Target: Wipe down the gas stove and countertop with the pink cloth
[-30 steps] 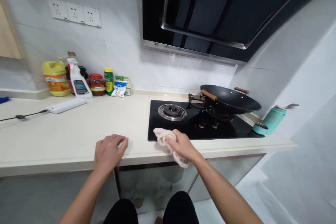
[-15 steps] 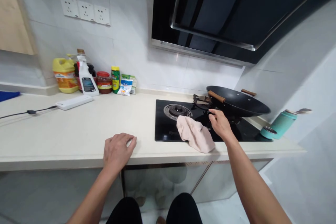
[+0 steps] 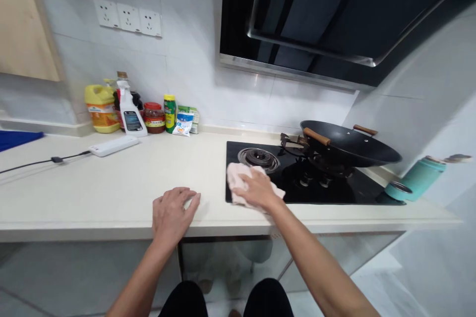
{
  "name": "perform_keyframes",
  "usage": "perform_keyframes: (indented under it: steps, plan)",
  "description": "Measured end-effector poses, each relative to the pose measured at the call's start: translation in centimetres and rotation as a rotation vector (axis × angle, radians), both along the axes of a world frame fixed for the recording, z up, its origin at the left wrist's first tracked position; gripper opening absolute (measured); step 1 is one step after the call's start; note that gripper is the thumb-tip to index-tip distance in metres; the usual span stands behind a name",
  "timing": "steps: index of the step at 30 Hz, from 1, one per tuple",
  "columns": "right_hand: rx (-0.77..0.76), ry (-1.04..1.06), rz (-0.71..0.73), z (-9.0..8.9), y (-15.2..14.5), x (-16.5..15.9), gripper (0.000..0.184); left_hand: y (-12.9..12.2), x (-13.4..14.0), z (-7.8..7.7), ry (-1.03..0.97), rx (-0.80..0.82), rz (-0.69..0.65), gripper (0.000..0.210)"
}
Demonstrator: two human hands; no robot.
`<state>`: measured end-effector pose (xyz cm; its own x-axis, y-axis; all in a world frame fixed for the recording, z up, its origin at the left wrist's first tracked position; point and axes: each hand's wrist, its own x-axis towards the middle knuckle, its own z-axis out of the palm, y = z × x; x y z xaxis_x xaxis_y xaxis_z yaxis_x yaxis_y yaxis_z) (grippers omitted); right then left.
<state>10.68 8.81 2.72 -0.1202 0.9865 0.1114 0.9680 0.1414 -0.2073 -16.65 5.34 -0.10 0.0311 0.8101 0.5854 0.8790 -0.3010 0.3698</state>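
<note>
A pale pink cloth [image 3: 235, 174] lies bunched on the front left corner of the black glass gas cooktop [image 3: 342, 193], just before the left burner [image 3: 259, 158]. My right hand [image 3: 257, 190] presses down on this cloth and grips it, fingers spread across its folds. On the pale countertop [image 3: 111, 183], left of the cooktop, my left hand [image 3: 171, 213] rests near the front edge. Its fingers lie on the surface with the thumb apart, holding nothing. Two control knobs [image 3: 316, 181] show to the right of the cloth.
A black wok [image 3: 353, 143] with wooden handles sits over the right burner. Beside it lies a teal container [image 3: 424, 178]. Against the wall stand a yellow jug [image 3: 101, 109], a white spray bottle [image 3: 131, 114] and seasonings. A white power strip [image 3: 114, 145] lies nearer.
My right hand has moved left from beside the knobs onto the cloth and taken hold of it. The cloth has shifted left and is flatter. My left hand stays on the counter.
</note>
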Motion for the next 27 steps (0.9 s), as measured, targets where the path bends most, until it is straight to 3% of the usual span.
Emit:
perform_keyframes:
  steps: [5, 7, 10, 16, 22, 24, 27]
  plan:
    - [0.197, 0.013, 0.410, -1.2, -2.6, -9.8, 0.060, 0.6, -0.9, -0.3, -0.085, -0.038, 0.011, 0.044]
    - [0.279, 0.014, 0.500, -1.5, -4.1, -11.7, 0.058, 0.8, -1.5, -0.4, -0.141, -0.067, 0.033, 0.049]
    - [0.373, 0.004, 0.541, -1.9, -6.0, -11.6, 0.051, 1.1, -2.1, -0.2, -0.195, -0.108, 0.050, 0.053]
    - [0.568, 0.058, 0.446, -4.3, -8.6, -5.3, 0.046, 1.0, -1.8, 0.3, -0.138, -0.164, 0.108, 0.056]
    - [0.805, 0.073, 0.169, -6.8, -10.5, 5.8, 0.036, 0.7, -1.2, 0.5, -0.052, -0.175, 0.046, 0.050]
    - [0.799, 0.060, 0.036, -7.0, -11.3, 10.1, 0.030, 0.6, -1.0, 0.6, -0.030, -0.167, 0.037, 0.047]
    - [0.644, 0.175, -0.216, -6.0, -12.4, 15.3, 0.033, 0.5, -0.6, 0.7, -0.010, -0.163, 0.035, 0.045]
